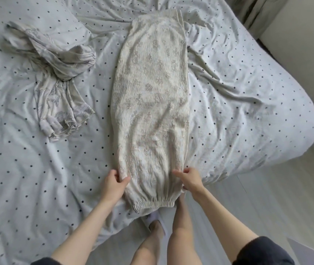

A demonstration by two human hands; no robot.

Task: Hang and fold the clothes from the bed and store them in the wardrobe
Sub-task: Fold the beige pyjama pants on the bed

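Bedding, a dotted pale sheet [238,88], fills most of the frame and bears two garments. A long cream printed garment [150,96] is laid flat down the centre, its elastic waistband hanging over the bed edge at the lower middle. It is judged light, soft and limp, best taken at both side edges near the waistband. There the left hand [113,183] and right hand [189,179] are pinching it. A crumpled printed garment [56,73] lies at upper left. No wardrobe or container is seen.

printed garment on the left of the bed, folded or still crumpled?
Crumpled. The printed garment lies bunched and twisted on the sheet, untouched, no neat fold edges.
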